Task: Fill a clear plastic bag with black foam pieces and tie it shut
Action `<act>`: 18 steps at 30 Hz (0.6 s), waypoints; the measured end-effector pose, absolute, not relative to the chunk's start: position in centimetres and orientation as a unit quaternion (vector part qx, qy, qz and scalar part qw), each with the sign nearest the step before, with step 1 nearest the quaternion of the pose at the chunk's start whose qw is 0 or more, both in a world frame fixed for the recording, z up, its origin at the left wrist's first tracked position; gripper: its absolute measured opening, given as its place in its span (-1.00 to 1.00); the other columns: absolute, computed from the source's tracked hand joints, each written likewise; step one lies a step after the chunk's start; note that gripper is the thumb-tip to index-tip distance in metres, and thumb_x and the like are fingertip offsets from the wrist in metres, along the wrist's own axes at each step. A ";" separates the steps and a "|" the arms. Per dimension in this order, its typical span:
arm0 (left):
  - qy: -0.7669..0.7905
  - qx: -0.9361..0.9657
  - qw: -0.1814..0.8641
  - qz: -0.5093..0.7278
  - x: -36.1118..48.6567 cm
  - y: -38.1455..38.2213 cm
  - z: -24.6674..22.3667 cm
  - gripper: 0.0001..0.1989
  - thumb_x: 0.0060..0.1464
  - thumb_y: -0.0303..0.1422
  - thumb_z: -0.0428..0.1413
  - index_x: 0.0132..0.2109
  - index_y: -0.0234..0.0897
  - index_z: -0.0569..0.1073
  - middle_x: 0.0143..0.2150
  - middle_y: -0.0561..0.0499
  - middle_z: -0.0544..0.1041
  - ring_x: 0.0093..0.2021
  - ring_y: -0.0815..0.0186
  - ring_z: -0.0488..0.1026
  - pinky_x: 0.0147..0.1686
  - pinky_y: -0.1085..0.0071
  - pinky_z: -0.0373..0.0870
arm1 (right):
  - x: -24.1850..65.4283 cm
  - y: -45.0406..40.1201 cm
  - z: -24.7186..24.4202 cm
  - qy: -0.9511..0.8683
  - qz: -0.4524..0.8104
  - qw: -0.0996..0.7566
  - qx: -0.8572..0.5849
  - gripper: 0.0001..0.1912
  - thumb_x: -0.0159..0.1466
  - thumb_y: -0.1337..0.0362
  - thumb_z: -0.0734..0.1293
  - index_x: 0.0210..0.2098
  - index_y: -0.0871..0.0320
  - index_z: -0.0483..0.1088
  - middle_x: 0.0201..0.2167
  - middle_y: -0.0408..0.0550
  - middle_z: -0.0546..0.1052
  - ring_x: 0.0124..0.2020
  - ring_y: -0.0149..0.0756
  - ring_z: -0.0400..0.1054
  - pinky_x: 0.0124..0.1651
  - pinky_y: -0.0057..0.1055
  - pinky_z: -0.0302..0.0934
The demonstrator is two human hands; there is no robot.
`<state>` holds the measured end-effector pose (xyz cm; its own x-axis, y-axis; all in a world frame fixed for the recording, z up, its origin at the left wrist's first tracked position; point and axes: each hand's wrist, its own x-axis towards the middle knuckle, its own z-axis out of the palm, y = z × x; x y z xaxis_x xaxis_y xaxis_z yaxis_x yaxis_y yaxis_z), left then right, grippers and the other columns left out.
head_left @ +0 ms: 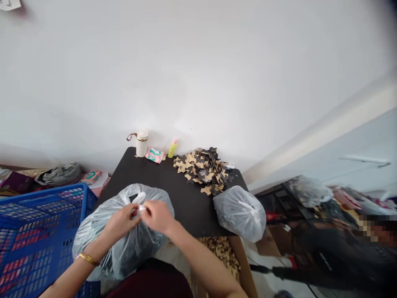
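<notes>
A large, full plastic bag, whitish and see-through with dark contents, leans at the near left edge of the black table. My left hand is closed, pinching the gathered top of this bag. Close beside it, my right hand also grips a twisted white end of the bag's top. What exactly lies between the fingertips is partly hidden. A white loop of the bag stands up just behind both hands.
On the black table stand a white cup, a tissue pack, a yellow bottle, a heap of cardboard pieces and a tied bag. A blue crate is left; a box of pieces sits below.
</notes>
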<state>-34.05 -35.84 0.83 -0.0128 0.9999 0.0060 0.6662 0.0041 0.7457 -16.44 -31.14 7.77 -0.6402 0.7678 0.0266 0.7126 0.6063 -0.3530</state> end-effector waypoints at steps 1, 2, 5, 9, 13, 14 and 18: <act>0.643 0.662 0.257 0.286 -34.1 -35.9 0.4 -0.77 0.02 -0.28 0.00 -0.20 -0.23 0.45 -0.31 -0.07 0.58 -0.26 0.13 0.56 -0.27 0.34 0.39 | -17.6 -31.6 8.2 -0.906 0.164 0.096 -0.378 -0.89 0.30 0.24 0.27 -0.32 0.11 0.40 -0.37 -0.16 0.55 -0.33 -0.36 0.40 -0.33 -0.49 0.08; 0.644 0.670 0.238 0.283 -34.2 -36.0 0.1 -0.80 0.02 -0.34 -0.04 -0.24 -0.23 0.44 -0.28 -0.11 0.59 -0.21 0.10 0.57 -0.26 0.33 0.39 | -18.7 -31.9 8.6 -0.918 0.170 0.101 -0.344 -0.89 0.30 0.24 0.28 -0.31 0.11 0.40 -0.35 -0.15 0.56 -0.30 -0.35 0.41 -0.32 -0.48 0.08; 0.672 0.657 0.210 0.270 -34.5 -36.4 -0.7 -0.84 0.04 -0.37 -0.07 -0.28 -0.24 0.38 -0.35 -0.18 0.59 -0.30 0.02 0.57 -0.36 0.28 0.35 | -20.4 -31.7 9.2 -0.937 0.194 0.096 -0.275 -0.92 0.29 0.27 0.29 -0.26 0.12 0.41 -0.30 -0.13 0.57 -0.26 -0.32 0.42 -0.31 -0.47 0.10; 0.689 0.653 0.196 0.244 -34.4 -36.6 -0.5 -0.87 0.07 -0.36 -0.07 -0.25 -0.22 0.34 -0.42 -0.11 0.55 -0.43 0.05 0.55 -0.48 0.31 0.25 | -19.4 -30.5 10.0 -0.937 0.265 0.068 -0.218 -0.89 0.25 0.27 0.33 -0.20 0.10 0.40 -0.31 -0.17 0.55 -0.31 -0.33 0.42 -0.33 -0.48 0.14; 0.687 0.653 0.200 0.246 -34.0 -36.7 0.8 -0.83 0.19 -0.25 -0.11 -0.22 -0.20 0.30 -0.36 -0.08 0.56 -0.38 0.11 0.56 -0.45 0.34 0.27 | -17.7 -28.8 9.8 -0.891 0.366 0.141 -0.229 -0.64 0.32 0.38 0.21 0.11 0.12 0.22 -0.27 -0.20 0.53 -0.39 -0.46 0.40 -0.28 -0.56 0.23; 0.681 0.656 0.208 0.250 -34.0 -36.8 1.1 -0.81 0.22 -0.21 -0.12 -0.22 -0.19 0.29 -0.37 -0.05 0.55 -0.38 0.13 0.56 -0.44 0.35 0.28 | -17.6 -28.3 9.3 -0.895 0.348 0.145 -0.238 -0.57 0.33 0.44 0.17 0.18 0.14 0.15 -0.24 -0.18 0.53 -0.37 -0.46 0.40 -0.25 -0.56 0.24; 0.645 0.669 0.231 0.286 -34.2 -37.0 1.9 -0.74 0.23 -0.13 -0.11 -0.26 -0.18 0.32 -0.43 0.02 0.51 -0.42 0.17 0.51 -0.37 0.34 0.29 | -17.8 -26.9 6.2 -0.952 0.211 0.070 -0.212 -0.65 0.32 0.43 0.23 0.09 0.15 0.29 -0.06 -0.07 0.51 -0.16 -0.34 0.43 -0.23 -0.51 0.26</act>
